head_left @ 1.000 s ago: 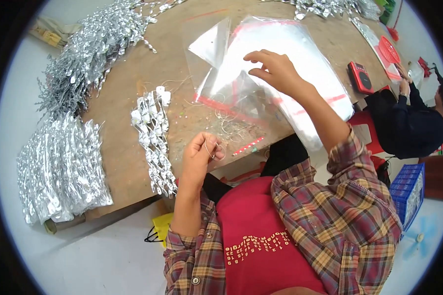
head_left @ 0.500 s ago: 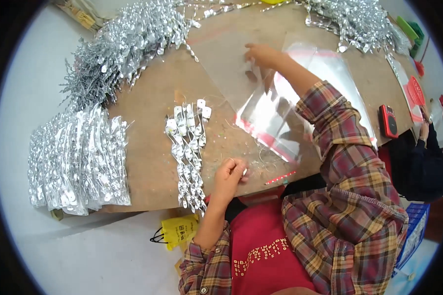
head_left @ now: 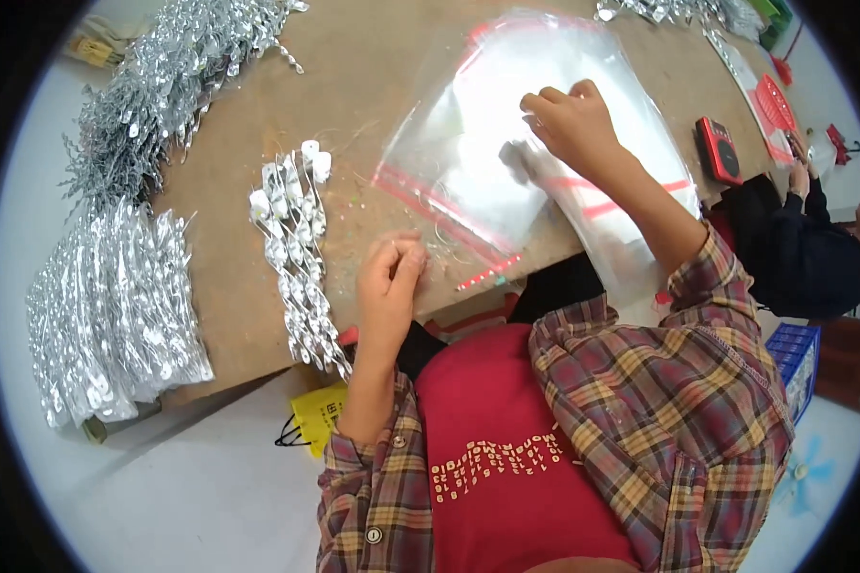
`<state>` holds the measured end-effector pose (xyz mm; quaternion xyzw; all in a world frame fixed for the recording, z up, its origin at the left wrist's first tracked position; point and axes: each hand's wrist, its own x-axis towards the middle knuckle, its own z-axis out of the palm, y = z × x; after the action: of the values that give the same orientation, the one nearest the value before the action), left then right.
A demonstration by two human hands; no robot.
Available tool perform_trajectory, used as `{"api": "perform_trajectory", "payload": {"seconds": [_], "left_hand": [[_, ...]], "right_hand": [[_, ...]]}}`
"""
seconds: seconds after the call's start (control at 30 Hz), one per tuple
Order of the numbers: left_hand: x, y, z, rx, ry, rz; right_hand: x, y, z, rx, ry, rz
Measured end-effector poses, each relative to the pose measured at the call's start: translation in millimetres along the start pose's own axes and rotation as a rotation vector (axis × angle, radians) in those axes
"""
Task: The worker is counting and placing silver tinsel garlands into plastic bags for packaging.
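My left hand (head_left: pixel 389 277) is closed near the table's front edge, thumb against curled fingers; whatever lies in it, if anything, is hidden. Beside it, on its left, lies a bunch of twisted silver strands with shiny oval tabs (head_left: pixel 296 253). My right hand (head_left: pixel 575 124) is over clear plastic bags (head_left: pixel 478 134) with red-edged strips, its fingers curled. Glare hides whether it grips a bag. Under my right forearm, one clear bag (head_left: pixel 616 229) curves down past the table edge.
A stack of bagged silver strands (head_left: pixel 115 315) lies at the left edge, and a silver tinsel heap (head_left: pixel 177 86) behind it. On the right are a red radio (head_left: pixel 719 150), a red basket (head_left: pixel 776 103) and another person's hand (head_left: pixel 799 174). A red dotted strip (head_left: pixel 489 273) lies up front.
My right hand has come back toward me from the far part of the bags, and its fingers have curled. The bags have shifted and one now overhangs the front edge. The view has turned.
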<state>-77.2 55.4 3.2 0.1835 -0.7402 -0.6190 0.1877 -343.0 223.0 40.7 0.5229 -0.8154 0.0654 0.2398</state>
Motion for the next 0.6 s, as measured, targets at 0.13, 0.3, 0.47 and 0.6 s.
{"api": "perform_trajectory", "payload": {"seconds": [0.13,0.3,0.47,0.6], "left_hand": [[-1,8,10,0.238,-0.002,0.243],[1,0,16,0.312,-0.041,0.239],[-2,-12,7,0.176,0.009,0.077],[-4,-15,-2,0.208,-0.071,0.166]], "right_hand": [[-56,-31,-20,0.087,-0.035,0.034],[-90,-58,-32,0.128,-0.161,0.108],[-94,-60,-33,0.264,-0.074,-0.011],[-82,-74,-24,0.236,-0.053,-0.049]]}}
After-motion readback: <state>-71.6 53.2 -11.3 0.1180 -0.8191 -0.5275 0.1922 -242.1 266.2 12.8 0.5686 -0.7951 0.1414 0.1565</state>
